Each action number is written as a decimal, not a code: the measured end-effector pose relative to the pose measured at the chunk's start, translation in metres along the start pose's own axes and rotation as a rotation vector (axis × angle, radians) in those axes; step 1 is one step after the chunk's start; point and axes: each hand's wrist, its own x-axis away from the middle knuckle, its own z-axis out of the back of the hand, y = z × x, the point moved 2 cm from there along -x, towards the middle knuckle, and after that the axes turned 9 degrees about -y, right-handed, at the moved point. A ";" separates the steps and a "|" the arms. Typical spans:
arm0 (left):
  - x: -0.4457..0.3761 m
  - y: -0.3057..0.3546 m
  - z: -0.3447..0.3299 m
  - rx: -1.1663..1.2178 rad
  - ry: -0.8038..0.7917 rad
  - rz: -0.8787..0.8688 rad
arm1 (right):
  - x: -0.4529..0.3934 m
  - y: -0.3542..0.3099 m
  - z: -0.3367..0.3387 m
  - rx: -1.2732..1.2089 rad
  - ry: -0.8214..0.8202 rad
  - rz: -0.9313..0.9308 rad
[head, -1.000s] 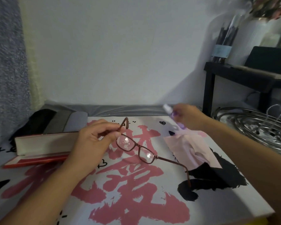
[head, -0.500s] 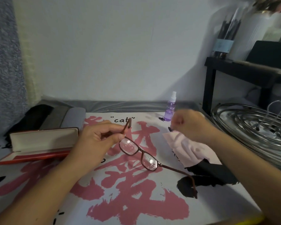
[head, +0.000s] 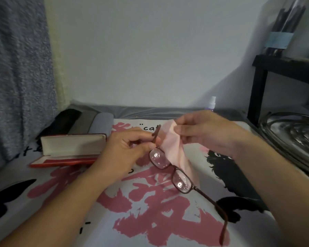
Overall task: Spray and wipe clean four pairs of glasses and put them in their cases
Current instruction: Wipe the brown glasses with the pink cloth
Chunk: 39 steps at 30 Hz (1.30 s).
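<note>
Head: left hand (head: 125,150) pinches brown-framed, droplet-wet glasses (head: 169,168); right hand (head: 203,131) pinches pink cloth (head: 171,139).

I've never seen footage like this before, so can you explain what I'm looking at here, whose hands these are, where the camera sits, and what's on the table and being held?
There is no machine here: a person wears a wide-angle camera on the head, looking forward and down at their own two bare hands. The left hand pinches a pair of dark red-framed glasses by one temple arm; the lenses look wet. The right hand pinches a pink cleaning cloth, raised behind the glasses. They work above a table cover printed with pink characters and black cats. On the left lies an open red glasses case, with more cases behind it. A small purple spray bottle stands behind the right hand. On the right are a metal rack and a black shelf.
</note>
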 end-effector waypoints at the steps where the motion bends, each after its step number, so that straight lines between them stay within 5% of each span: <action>1: 0.000 -0.003 0.001 -0.004 0.009 0.013 | -0.011 0.005 -0.007 -0.078 -0.067 0.000; 6: -0.003 -0.009 0.005 -0.009 0.013 0.011 | -0.033 0.042 -0.036 -0.337 -0.231 0.007; 12: -0.007 -0.017 0.004 -0.003 0.045 -0.008 | -0.021 0.046 -0.038 -0.347 -0.408 0.017; 22: -0.005 -0.014 -0.003 0.008 -0.033 -0.048 | -0.013 0.038 -0.053 -0.058 -0.204 -0.031; 34: -0.004 -0.014 -0.002 0.034 -0.074 -0.016 | -0.007 0.040 -0.052 -0.142 -0.423 -0.164; 39: -0.005 -0.013 -0.004 0.054 -0.073 0.018 | -0.009 0.041 -0.059 -0.071 -0.237 -0.152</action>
